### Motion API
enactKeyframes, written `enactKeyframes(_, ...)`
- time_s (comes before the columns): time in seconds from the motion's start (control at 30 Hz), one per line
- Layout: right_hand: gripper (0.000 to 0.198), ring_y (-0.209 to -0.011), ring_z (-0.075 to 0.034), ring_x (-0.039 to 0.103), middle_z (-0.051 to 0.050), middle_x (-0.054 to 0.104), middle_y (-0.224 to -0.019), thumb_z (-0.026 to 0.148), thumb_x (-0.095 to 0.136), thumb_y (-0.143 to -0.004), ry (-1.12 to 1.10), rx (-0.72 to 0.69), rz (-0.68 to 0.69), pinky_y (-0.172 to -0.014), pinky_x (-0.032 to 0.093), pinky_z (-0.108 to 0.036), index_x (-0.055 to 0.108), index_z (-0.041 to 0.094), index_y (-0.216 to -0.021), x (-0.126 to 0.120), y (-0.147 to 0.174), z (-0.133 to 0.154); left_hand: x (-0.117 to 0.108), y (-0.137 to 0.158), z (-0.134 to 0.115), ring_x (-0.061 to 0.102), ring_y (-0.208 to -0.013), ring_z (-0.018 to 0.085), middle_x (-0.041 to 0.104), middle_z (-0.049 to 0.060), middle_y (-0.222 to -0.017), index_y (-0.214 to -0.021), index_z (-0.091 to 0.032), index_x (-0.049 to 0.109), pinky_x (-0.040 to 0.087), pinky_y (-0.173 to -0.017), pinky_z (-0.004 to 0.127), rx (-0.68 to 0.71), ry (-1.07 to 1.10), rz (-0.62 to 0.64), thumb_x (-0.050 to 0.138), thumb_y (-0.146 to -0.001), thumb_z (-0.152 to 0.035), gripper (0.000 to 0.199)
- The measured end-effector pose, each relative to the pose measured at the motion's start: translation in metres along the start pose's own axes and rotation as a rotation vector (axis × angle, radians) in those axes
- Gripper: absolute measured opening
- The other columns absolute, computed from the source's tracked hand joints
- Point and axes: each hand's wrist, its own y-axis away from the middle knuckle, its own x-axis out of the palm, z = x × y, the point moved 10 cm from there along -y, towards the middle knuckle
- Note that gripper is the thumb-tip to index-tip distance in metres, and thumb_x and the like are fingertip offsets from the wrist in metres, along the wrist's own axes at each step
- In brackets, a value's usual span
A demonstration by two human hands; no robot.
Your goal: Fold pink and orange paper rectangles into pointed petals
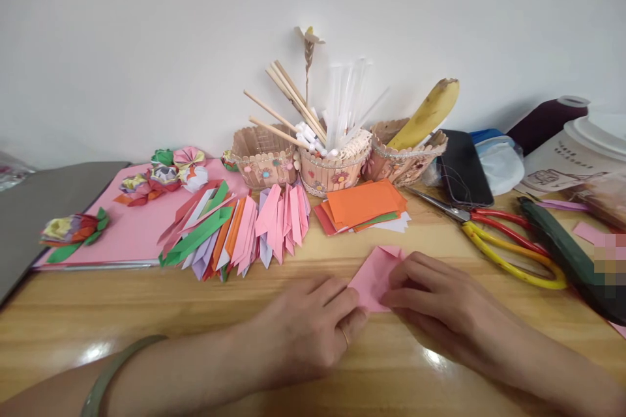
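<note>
A small piece of pink paper point(372, 279), partly folded along its top edge, lies on the wooden table between my hands. My left hand point(320, 319) grips its lower left edge with curled fingers; a ring and a green bangle show on that side. At its right edge my right hand point(435, 300) pinches the paper between thumb and fingers. Just behind it lies a stack of orange, red, green and white paper rectangles point(366, 203). Several folded paper strips point(235, 228) in pink, green, orange and purple stand in a row to the left.
Three wooden baskets point(337, 169) along the wall hold sticks, clear tubes and a banana point(425, 114). Scissors point(508, 241), a dark green cutter point(567, 254), a phone point(464, 166) and a lidded cup point(580, 153) are at right. Paper flowers point(166, 176) rest on pink sheets at left.
</note>
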Motion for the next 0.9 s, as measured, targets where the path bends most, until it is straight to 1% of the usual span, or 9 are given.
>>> enactKeyframes(0.07, 0.019, -0.084, -0.019, 0.05, -0.006, 0.057, -0.088, 0.016, 0.046, -0.09, 0.057, -0.049, 0.014, -0.071, 0.04, -0.033, 0.063, 0.022, -0.097, 0.0, -0.001, 0.01, -0.007, 0.0, 0.005, 0.055, -0.09, 0.019, 0.059, 0.005, -0.09, -0.098, -0.012, 0.057, 0.047, -0.08, 0.033, -0.001, -0.078, -0.058, 0.048, -0.094, -0.019, 0.013)
enactKeyframes(0.13, 0.02, -0.081, -0.02, 0.05, -0.006, 0.058, -0.085, 0.017, 0.047, -0.088, 0.065, -0.062, 0.037, -0.071, 0.04, -0.034, 0.063, 0.021, -0.1, 0.004, -0.002, 0.018, -0.009, 0.0, 0.01, 0.055, -0.09, 0.02, 0.059, 0.006, -0.089, -0.097, -0.01, 0.059, 0.047, -0.08, 0.035, -0.025, -0.131, -0.085, 0.048, -0.093, -0.016, 0.013)
enactKeyframes(0.27, 0.02, -0.081, -0.02, 0.05, -0.006, 0.058, -0.087, 0.02, 0.048, -0.088, 0.074, -0.037, 0.042, -0.072, 0.042, -0.035, 0.063, 0.02, -0.101, 0.008, -0.007, 0.025, -0.012, 0.0, 0.011, 0.057, -0.091, 0.018, 0.062, 0.007, -0.094, -0.095, -0.01, 0.06, 0.048, -0.083, 0.033, -0.013, -0.068, -0.136, 0.044, -0.095, -0.014, 0.017)
enactKeyframes(0.37, 0.019, -0.077, -0.018, 0.051, -0.005, 0.058, -0.083, 0.022, 0.047, -0.09, 0.065, -0.027, 0.009, -0.067, 0.042, -0.032, 0.064, 0.021, -0.096, 0.006, -0.007, 0.023, -0.016, 0.001, 0.007, 0.057, -0.094, 0.018, 0.064, 0.007, -0.097, -0.094, -0.01, 0.062, 0.047, -0.086, 0.034, 0.013, -0.013, -0.17, 0.043, -0.095, -0.013, 0.019)
enactKeyframes(0.43, 0.022, -0.074, -0.017, 0.052, -0.005, 0.058, -0.08, 0.021, 0.044, -0.092, 0.042, -0.018, -0.076, -0.063, 0.043, -0.03, 0.066, 0.021, -0.089, -0.001, -0.006, 0.018, -0.019, 0.001, 0.005, 0.057, -0.096, 0.019, 0.065, 0.006, -0.099, -0.095, -0.009, 0.063, 0.047, -0.088, 0.034, 0.027, -0.015, -0.176, 0.042, -0.095, -0.011, 0.021)
enactKeyframes(0.53, 0.026, -0.071, -0.015, 0.055, -0.005, 0.059, -0.08, 0.018, 0.041, -0.094, 0.022, 0.082, -0.276, -0.061, 0.044, -0.028, 0.065, 0.019, -0.085, -0.015, 0.0, 0.0, -0.023, 0.003, 0.001, 0.056, -0.101, 0.021, 0.065, 0.008, -0.105, -0.1, -0.006, 0.063, 0.044, -0.092, 0.036, 0.071, -0.053, -0.187, 0.037, -0.096, -0.011, 0.027)
enactKeyframes(0.6, 0.023, -0.071, -0.015, 0.057, -0.005, 0.06, -0.082, 0.018, 0.042, -0.094, 0.024, 0.169, -0.333, -0.061, 0.045, -0.028, 0.065, 0.019, -0.088, -0.017, 0.003, -0.011, -0.025, 0.004, 0.0, 0.056, -0.103, 0.022, 0.066, 0.01, -0.105, -0.102, -0.004, 0.063, 0.043, -0.094, 0.037, 0.09, -0.082, -0.201, 0.033, -0.096, -0.01, 0.032)
enactKeyframes(0.7, 0.02, -0.071, -0.016, 0.059, -0.004, 0.061, -0.081, 0.022, 0.044, -0.093, 0.038, 0.243, -0.317, -0.06, 0.047, -0.028, 0.064, 0.021, -0.089, -0.011, 0.002, -0.019, -0.025, 0.002, 0.003, 0.056, -0.105, 0.024, 0.066, 0.011, -0.107, -0.102, -0.005, 0.064, 0.043, -0.094, 0.037, 0.085, -0.097, -0.201, 0.029, -0.097, -0.011, 0.036)
enactKeyframes(0.9, 0.014, -0.069, -0.015, 0.061, -0.002, 0.063, -0.08, 0.025, 0.048, -0.09, 0.008, 0.348, -0.318, -0.056, 0.047, -0.026, 0.06, 0.021, -0.084, -0.006, 0.001, -0.027, -0.024, 0.0, 0.011, 0.053, -0.111, 0.025, 0.064, 0.008, -0.114, -0.101, -0.01, 0.064, 0.041, -0.096, 0.04, 0.075, -0.054, -0.179, 0.026, -0.099, -0.014, 0.038)
